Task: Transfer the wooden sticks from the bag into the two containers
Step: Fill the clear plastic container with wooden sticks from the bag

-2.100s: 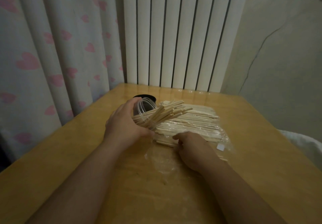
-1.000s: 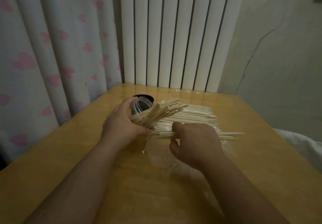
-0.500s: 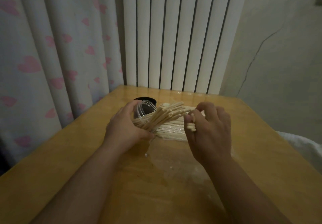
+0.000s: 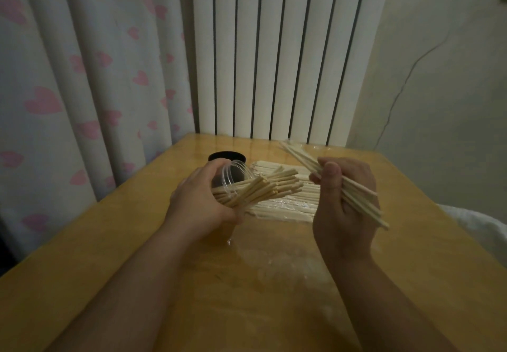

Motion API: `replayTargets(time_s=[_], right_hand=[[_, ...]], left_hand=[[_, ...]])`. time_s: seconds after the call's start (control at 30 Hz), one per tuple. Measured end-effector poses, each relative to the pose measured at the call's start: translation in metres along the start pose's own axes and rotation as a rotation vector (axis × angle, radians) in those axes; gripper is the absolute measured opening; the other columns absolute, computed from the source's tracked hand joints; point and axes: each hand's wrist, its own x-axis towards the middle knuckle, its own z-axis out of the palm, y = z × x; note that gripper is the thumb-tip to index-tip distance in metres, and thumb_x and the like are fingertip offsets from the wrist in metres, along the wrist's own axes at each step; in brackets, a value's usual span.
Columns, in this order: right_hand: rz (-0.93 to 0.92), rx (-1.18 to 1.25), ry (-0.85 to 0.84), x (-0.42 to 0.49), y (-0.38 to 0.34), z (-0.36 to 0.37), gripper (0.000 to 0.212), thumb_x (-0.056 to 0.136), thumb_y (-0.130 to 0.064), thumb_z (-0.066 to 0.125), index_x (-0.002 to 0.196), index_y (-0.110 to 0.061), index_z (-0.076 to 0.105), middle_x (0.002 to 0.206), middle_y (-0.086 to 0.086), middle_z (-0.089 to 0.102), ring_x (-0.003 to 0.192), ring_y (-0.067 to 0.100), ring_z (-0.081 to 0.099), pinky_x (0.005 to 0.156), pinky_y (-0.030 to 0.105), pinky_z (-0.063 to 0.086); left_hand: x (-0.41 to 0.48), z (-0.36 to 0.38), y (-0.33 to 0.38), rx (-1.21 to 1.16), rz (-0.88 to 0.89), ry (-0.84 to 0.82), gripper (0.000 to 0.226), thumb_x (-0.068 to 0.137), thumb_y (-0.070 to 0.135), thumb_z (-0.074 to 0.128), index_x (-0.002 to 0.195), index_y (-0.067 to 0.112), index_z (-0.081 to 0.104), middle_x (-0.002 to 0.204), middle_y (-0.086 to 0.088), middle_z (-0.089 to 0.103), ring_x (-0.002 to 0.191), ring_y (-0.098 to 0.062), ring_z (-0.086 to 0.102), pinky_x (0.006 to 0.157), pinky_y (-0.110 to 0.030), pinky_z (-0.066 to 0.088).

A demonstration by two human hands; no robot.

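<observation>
The left hand wraps a clear jar tipped on its side, mouth facing right, with a fan of sticks poking out. The right hand grips a loose bundle above the bag, which lies flat on the table. The bundle's long axis runs far-left to near-right, crossing the jar's line, and the mouth sits just left of it. Likely next: swing the bundle into line. A black tub stands behind the jar.

Mid-frame, you have two hands, left hand and right hand; two round containers, one clear plastic jar, one black tub; one clear plastic bag; pale wooden sticks in three batches, too many to count.
</observation>
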Motion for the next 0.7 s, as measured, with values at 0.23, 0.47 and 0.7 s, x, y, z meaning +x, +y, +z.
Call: replayTargets(time_s=[0.23,0.47,0.7], right_hand=[[0.426,0.224,-0.053,0.0015,-0.013,0.0004,0.028,0.103,-0.017,0.051,0.082,-0.008,0.068,0.061,-0.001,0.065,0.055,0.009,0.062,0.053,0.015,0.047],[0.531,0.158,-0.122,0.0039,-0.0093,0.0021,0.031,0.099,-0.024,0.056,0.072,-0.019,0.07,0.064,-0.014,0.065,0.066,-0.003,0.061,0.058,0.009,0.043],[0.764,0.202,-0.31,0.0026,-0.0047,0.0061,0.035,0.094,-0.051,0.055,0.108,-0.021,0.066,0.103,-0.006,0.065,0.099,0.01,0.06,0.079,0.029,0.044]], left_hand=[[-0.0008,-0.0022,0.0039,0.035,0.001,-0.028,0.109,0.049,0.022,0.096,0.142,0.044,0.044,0.123,0.022,0.045,0.126,-0.013,0.044,0.101,-0.049,0.048],[-0.0015,-0.0029,0.0068,0.077,0.001,-0.056,0.11,0.05,0.023,0.096,0.143,0.046,0.041,0.121,0.025,0.041,0.116,-0.008,0.039,0.104,-0.049,0.046],[-0.0023,-0.0036,0.0064,0.075,0.014,-0.063,0.109,0.05,0.021,0.095,0.142,0.046,0.043,0.119,0.023,0.042,0.12,-0.013,0.045,0.101,-0.048,0.048]])
